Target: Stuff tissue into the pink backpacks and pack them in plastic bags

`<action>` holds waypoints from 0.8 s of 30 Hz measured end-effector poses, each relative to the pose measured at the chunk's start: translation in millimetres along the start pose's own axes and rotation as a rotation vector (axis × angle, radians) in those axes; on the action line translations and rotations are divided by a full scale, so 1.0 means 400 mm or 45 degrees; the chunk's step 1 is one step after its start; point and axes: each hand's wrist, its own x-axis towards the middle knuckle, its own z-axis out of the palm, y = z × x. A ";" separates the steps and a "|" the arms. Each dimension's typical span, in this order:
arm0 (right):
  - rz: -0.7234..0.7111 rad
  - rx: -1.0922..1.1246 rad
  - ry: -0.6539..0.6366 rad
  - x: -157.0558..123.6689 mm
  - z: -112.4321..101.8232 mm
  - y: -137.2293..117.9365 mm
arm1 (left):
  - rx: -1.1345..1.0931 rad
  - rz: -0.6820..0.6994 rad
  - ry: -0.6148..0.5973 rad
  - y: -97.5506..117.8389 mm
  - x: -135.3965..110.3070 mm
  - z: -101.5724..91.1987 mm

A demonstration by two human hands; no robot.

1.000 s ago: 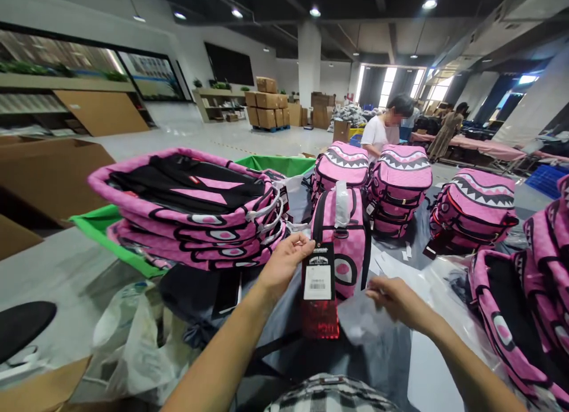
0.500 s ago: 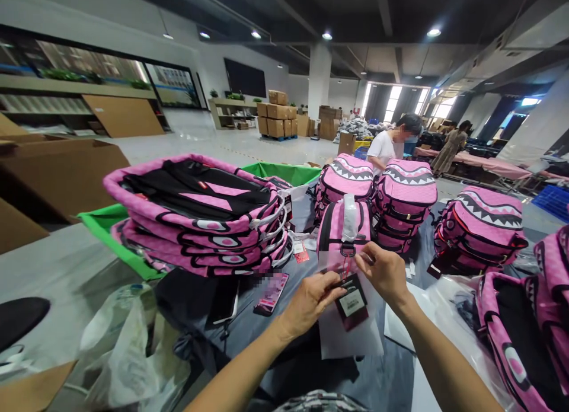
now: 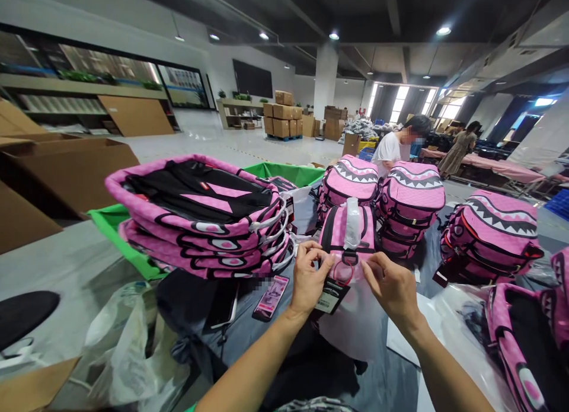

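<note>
After I raised the left hand (image 3: 310, 278) level with the right hand (image 3: 393, 286), both looked pinched narrow, exact hold unclear, leaving the red cord (image 3: 351, 276) looped and black tag (image 3: 331, 294) before the pink bag (image 3: 338, 229).

A bag workshop or packing hall as I see it remotely, matching pink bags (image 3: 411, 192) mid-frame, stacked cartons (image 3: 283, 113) upper centre, pink-covered worktop (image 3: 511, 167) upper right

Just in front of a small pink bag (image 3: 338, 228), the person's left hand (image 3: 309, 278) and right hand (image 3: 393, 284) work with bent fingers, a red cord (image 3: 351, 274) looping between them and a black tag (image 3: 333, 296) hanging near the left. Beyond, someone in white (image 3: 391, 148) leans behind pink backpacks (image 3: 411, 201).
</note>
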 end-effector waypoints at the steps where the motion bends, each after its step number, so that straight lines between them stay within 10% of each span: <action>1: 0.033 0.055 -0.036 0.003 -0.007 0.004 | 0.008 0.009 0.020 0.002 0.003 0.003; 14: 0.664 1.131 -0.819 0.177 -0.010 0.003 | 0.355 -0.035 -0.454 0.098 0.123 -0.029; 24: 0.696 1.295 -1.086 0.160 -0.029 -0.076 | 0.399 -0.049 -0.393 0.098 0.087 -0.046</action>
